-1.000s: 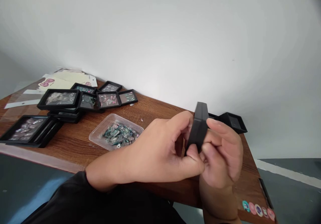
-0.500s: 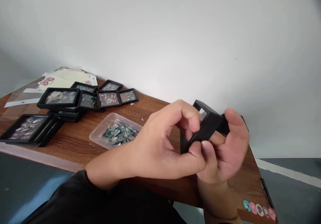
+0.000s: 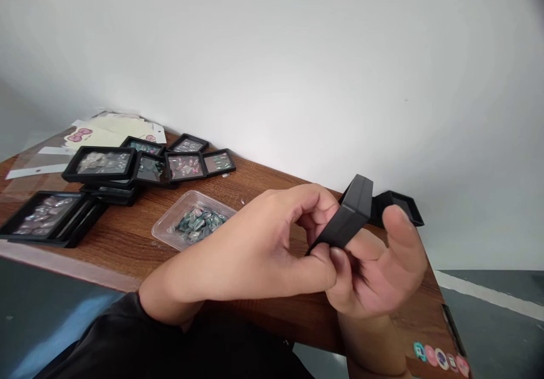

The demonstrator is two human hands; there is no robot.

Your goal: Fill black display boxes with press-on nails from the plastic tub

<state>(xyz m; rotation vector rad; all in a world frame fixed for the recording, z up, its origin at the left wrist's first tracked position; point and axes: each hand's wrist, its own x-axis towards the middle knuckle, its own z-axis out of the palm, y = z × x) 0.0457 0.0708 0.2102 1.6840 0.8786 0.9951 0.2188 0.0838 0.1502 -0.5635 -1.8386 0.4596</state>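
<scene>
Both of my hands grip a black frame box (image 3: pixel 348 212), held tilted above the table with its narrow side towards me. My left hand (image 3: pixel 293 243) has its thumb on the near edge and its fingers curled against the left face. From the right, my right hand (image 3: pixel 378 271) pinches the lower edge, thumb beside the other thumb, with one finger raised off the box. The inside of the box is turned away. Left of my hands lies a clear plastic tub (image 3: pixel 164 229) of shiny green and grey nail-like pieces (image 3: pixel 202 220), partly covered by my left forearm.
On the left of the wooden table (image 3: pixel 250 169) are several black frame boxes (image 3: pixel 100 164) holding shiny pieces, some stacked. Pale printed cards (image 3: pixel 114 130) and clear bags lie behind them. More black boxes (image 3: pixel 397 206) sit behind my right hand. Round stickers (image 3: pixel 442 359) mark the near right corner.
The box has turned so its side now faces me and its two halves sit flush, where an opening showed before. My fingers have shifted slightly along it.
</scene>
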